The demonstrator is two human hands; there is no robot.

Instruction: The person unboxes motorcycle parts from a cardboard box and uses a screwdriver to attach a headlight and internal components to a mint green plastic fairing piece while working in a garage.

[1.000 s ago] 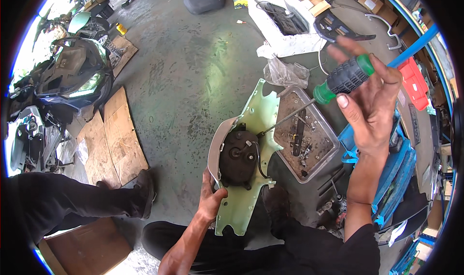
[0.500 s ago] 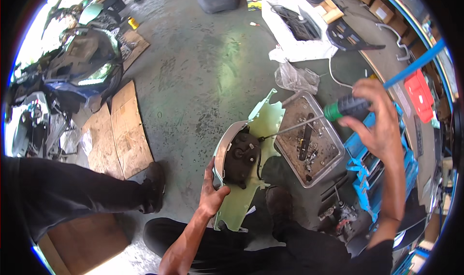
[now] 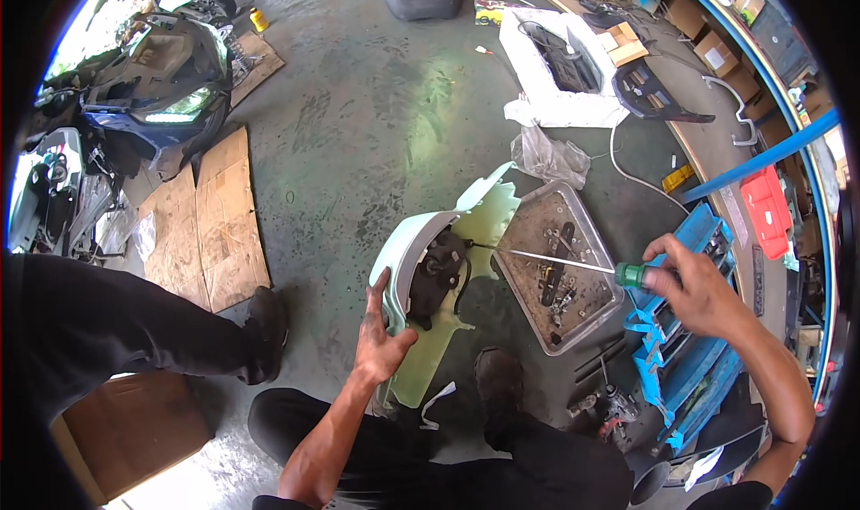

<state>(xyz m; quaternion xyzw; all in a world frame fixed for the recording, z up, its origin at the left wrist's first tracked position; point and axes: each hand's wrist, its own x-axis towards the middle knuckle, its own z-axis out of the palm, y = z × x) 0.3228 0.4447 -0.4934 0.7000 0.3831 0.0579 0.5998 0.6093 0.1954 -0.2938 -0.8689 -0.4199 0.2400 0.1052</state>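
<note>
A pale green plastic vehicle panel [image 3: 428,353] stands tilted between my legs, with a dark headlight-like unit [image 3: 436,277] set in its curved front. My left hand [image 3: 381,347] grips the panel's left edge, thumb on the inner side and fingers along the outside. In my right hand [image 3: 690,286] is the green handle of a long screwdriver [image 3: 566,262]. Its thin shaft runs left across the tray, and the tip meets the upper right edge of the dark unit. What the tip sits on is too small to make out.
A clear plastic tray [image 3: 598,338] of screws and small parts lies right of the panel. Beyond it stands a blue toolbox [image 3: 685,331]. A power tool [image 3: 618,407] lies near my foot. Another person's leg [image 3: 143,331] reaches in at left, near flattened cardboard [image 3: 224,214].
The panel and my left hand have shifted slightly left and turned a little. My right hand has come lower with the screwdriver, and its fingers sit differently on the handle.
</note>
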